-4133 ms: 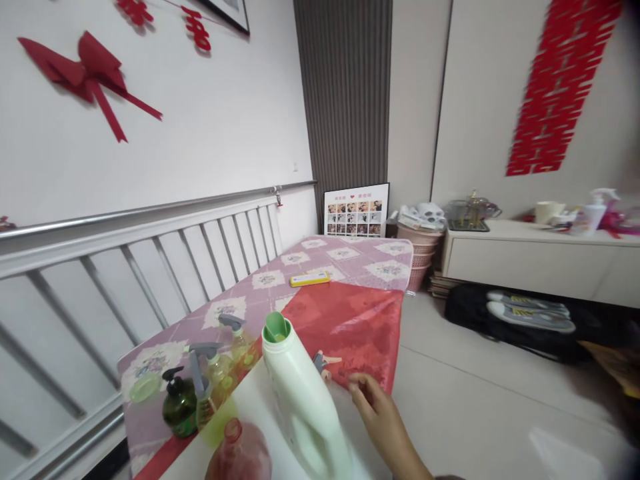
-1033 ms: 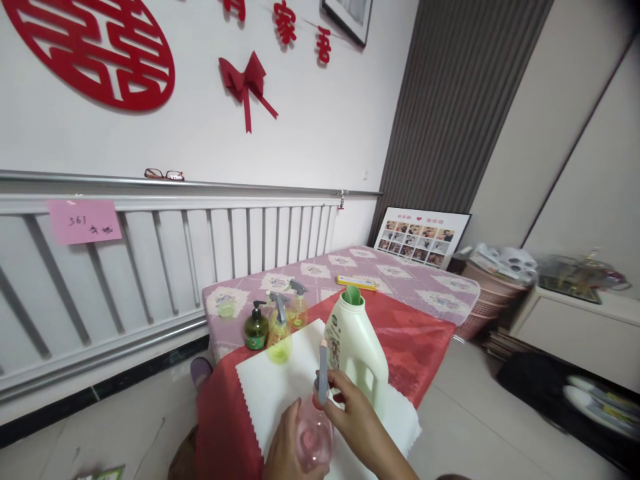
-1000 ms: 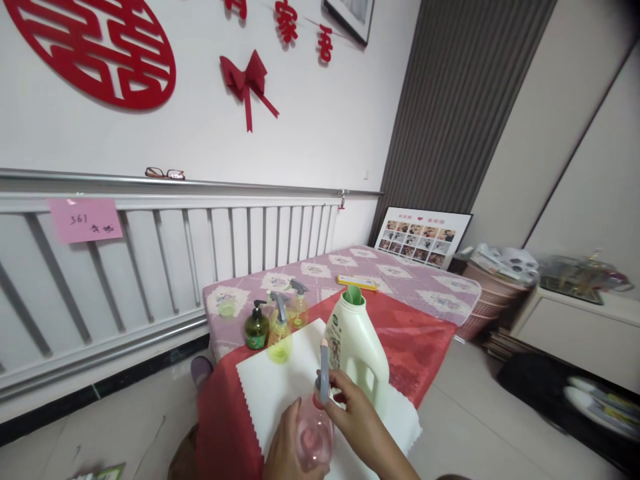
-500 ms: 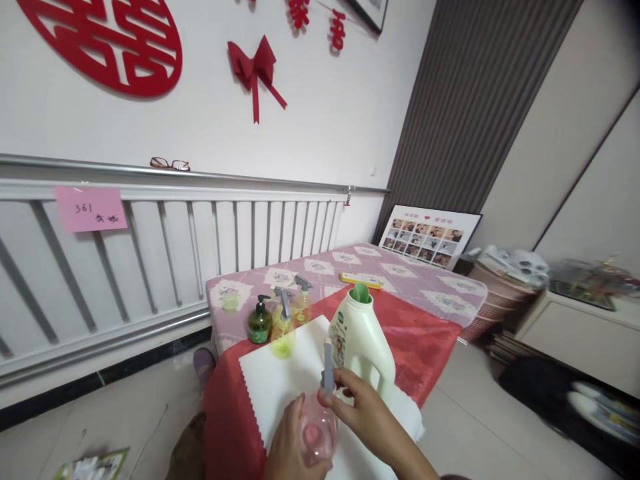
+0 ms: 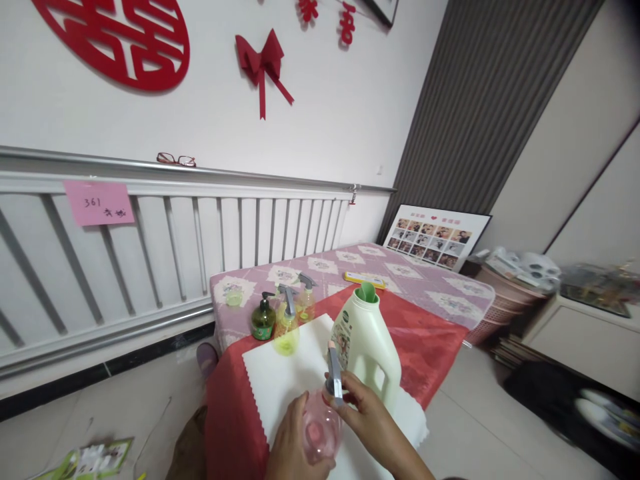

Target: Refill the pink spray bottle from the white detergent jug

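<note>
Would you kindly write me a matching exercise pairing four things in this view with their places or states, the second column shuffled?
Things
1. Pink bottle
2. Handled jug
3. Eyeglasses
4. Pink note

Places or states
A. Resting along the metal pipe
B. Uncapped, a green spout in its mouth
C. Attached to the white radiator
D. In the left hand, with the right hand at the gray spray head

Right pairs: 1-D, 2-B, 3-A, 4-C
</note>
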Action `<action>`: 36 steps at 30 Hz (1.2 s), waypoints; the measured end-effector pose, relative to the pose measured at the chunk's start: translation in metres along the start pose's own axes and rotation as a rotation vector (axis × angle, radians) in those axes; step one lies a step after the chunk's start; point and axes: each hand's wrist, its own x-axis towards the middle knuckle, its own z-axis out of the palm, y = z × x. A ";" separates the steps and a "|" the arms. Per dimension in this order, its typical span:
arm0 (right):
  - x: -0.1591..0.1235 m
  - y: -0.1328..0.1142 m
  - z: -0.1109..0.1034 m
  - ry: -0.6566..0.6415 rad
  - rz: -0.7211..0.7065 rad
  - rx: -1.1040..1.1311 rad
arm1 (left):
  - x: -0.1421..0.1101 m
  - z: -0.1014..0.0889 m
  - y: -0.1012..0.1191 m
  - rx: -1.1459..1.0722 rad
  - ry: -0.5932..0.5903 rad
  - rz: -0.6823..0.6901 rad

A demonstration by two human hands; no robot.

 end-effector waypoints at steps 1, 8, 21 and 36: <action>0.000 0.001 0.000 -0.004 -0.004 0.005 | 0.001 -0.001 -0.001 0.003 -0.011 -0.001; -0.003 0.003 -0.002 -0.023 -0.024 -0.040 | 0.002 0.003 -0.009 0.012 -0.035 0.016; -0.003 0.006 -0.003 -0.044 -0.021 -0.140 | 0.001 0.008 -0.009 -0.008 0.047 0.045; -0.010 0.022 0.048 0.340 0.085 -0.052 | -0.004 0.015 -0.003 -0.004 0.202 0.141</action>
